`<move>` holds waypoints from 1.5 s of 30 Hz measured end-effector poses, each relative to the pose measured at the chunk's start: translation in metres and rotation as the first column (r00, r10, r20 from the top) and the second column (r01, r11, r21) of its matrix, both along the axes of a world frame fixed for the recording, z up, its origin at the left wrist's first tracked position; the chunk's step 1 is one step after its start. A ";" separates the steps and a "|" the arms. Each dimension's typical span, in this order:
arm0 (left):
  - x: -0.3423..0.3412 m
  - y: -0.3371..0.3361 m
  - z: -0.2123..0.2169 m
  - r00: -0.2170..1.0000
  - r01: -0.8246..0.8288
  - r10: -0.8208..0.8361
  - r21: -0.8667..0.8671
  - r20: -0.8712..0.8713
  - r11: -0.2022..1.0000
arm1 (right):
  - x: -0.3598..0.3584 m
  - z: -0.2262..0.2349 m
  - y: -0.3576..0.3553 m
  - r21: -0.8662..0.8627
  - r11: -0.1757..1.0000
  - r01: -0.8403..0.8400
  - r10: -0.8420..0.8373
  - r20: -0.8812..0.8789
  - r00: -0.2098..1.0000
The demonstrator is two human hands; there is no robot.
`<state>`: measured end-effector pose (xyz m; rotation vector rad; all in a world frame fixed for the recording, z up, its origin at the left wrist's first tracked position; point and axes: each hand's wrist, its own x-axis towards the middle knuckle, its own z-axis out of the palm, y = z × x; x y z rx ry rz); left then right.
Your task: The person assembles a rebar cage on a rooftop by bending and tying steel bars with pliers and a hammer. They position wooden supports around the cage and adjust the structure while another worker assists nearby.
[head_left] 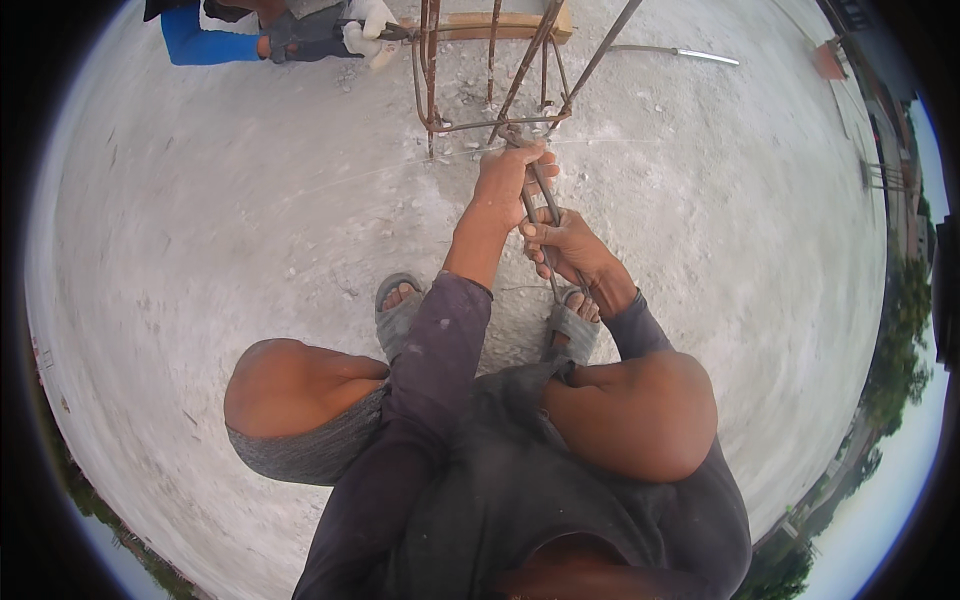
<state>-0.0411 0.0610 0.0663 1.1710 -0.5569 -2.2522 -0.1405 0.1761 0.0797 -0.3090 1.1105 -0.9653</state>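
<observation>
Gripping a long two-handled tool [548, 197], the person squats with both arms stretched ahead over the slab [250, 250]. The left hand [510, 180] is curled round the handles close to the head, thumb laid over the top; the right hand [572, 240] is lower down, fingers bent in round the tool, with little gap left (whether it takes one handle or both, I cannot tell). The tool's head is at the near side of a cage, by the hoop [470, 127] that rings the upright bars [606, 50]; whether its tip bites on the steel is too small to make out. The handles slant back toward the right foot [580, 305].

The step in hand looks to be levering or adjusting steel at the cage's foot. The next move would seem to call for a firm seat of the head on the metal, then even force from both hands, minding the co-worker's glove [370, 25] on the far side, beside the wood [465, 27].
</observation>
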 end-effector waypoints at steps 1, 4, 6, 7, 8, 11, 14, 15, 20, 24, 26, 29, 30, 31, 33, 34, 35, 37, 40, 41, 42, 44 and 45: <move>-0.004 0.001 0.001 1.000 0.001 0.000 -0.020 0.011 1.000 | -0.002 0.003 0.000 -0.013 0.999 -0.031 0.030 -0.067 0.997; -0.018 0.006 0.003 0.992 -0.088 0.089 -0.018 0.093 0.996 | -0.013 0.016 0.001 -0.040 0.986 -0.160 0.137 -0.348 0.927; -0.029 0.009 0.003 0.984 -0.154 0.157 -0.031 0.089 0.988 | -0.021 0.028 0.006 -0.031 0.965 -0.259 0.175 -0.661 0.730; -0.034 0.011 0.003 0.976 -0.197 0.201 -0.054 0.083 0.979 | -0.019 0.031 0.012 0.035 0.948 -0.316 0.199 -0.842 0.501; -0.039 0.012 0.002 0.962 -0.251 0.257 -0.070 0.097 0.966 | -0.013 0.033 0.020 0.102 0.930 -0.353 0.187 -0.958 0.216; -0.053 0.015 -0.001 0.928 -0.347 0.353 -0.069 0.121 0.936 | 0.002 0.024 0.032 0.279 0.890 -0.361 0.141 -0.921 -0.363; -0.064 0.018 -0.009 0.919 -0.362 0.375 -0.115 0.125 0.925 | -0.004 0.004 0.035 0.318 0.883 -0.346 0.174 -0.905 -0.389; -0.068 0.018 -0.011 0.904 -0.376 0.392 -0.118 0.173 0.919 | -0.015 -0.002 0.035 0.304 0.878 -0.370 0.174 -0.922 -0.345; -0.097 0.019 -0.019 0.843 -0.537 0.537 -0.039 0.009 0.843 | -0.110 -0.018 0.007 0.197 0.749 -0.632 -0.097 -0.912 -0.399; -0.104 0.014 -0.026 0.847 -0.525 0.523 0.011 -0.091 0.851 | -0.163 -0.031 -0.021 0.242 0.640 -0.729 -0.124 -0.904 -0.409; -0.098 0.011 -0.029 0.863 -0.481 0.483 0.052 -0.149 0.875 | -0.171 -0.036 -0.026 0.255 0.594 -0.763 -0.127 -0.907 -0.402; -0.080 0.010 -0.027 0.899 -0.382 0.396 0.107 -0.188 0.918 | -0.154 -0.033 -0.014 0.158 0.672 -0.724 -0.232 -0.883 -0.408; -0.072 0.011 -0.025 0.914 -0.353 0.368 0.113 -0.171 0.929 | -0.141 -0.029 -0.008 0.111 0.697 -0.708 -0.192 -0.923 -0.334; -0.064 0.011 -0.022 0.930 -0.310 0.325 0.104 -0.173 0.945 | -0.118 -0.026 0.008 0.073 0.743 -0.666 -0.155 -0.949 -0.276; -0.040 0.014 -0.017 0.985 -0.170 0.170 0.063 0.003 0.983 | -0.067 -0.018 0.036 0.005 0.826 -0.563 0.001 -1.000 -0.006; -0.027 0.015 -0.015 0.992 -0.088 0.082 0.057 0.093 0.994 | -0.041 -0.015 0.046 -0.016 0.865 -0.501 0.103 -0.972 0.210; -0.015 0.013 -0.014 0.995 -0.035 0.033 0.018 0.093 0.999 | -0.017 -0.016 0.046 0.059 0.927 -0.372 0.233 -0.865 0.445; 0.003 0.006 -0.014 0.990 0.056 -0.051 -0.041 0.132 0.998 | 0.019 -0.022 0.044 0.070 0.985 -0.157 0.170 -0.527 0.833; 0.013 -0.004 -0.018 0.994 0.098 -0.094 -0.064 0.058 0.993 | 0.040 -0.034 0.046 -0.047 0.994 0.104 -0.109 -0.125 0.986; 0.013 -0.004 -0.019 0.995 0.100 -0.100 -0.033 0.004 0.994 | 0.038 -0.037 0.047 -0.066 0.992 0.105 -0.114 -0.151 0.982; 0.010 -0.004 -0.020 0.996 0.093 -0.093 0.002 0.014 0.996 | 0.036 -0.040 0.049 -0.084 0.991 0.105 -0.119 -0.180 0.977; 0.004 -0.001 -0.021 0.997 0.077 -0.077 0.034 0.002 0.996 | 0.026 -0.045 0.051 -0.075 0.997 -0.001 -0.025 -0.343 0.939; 0.002 -0.001 -0.022 0.999 0.048 -0.048 0.025 0.014 0.999 | 0.023 -0.048 0.050 -0.087 0.996 -0.004 -0.031 -0.395 0.918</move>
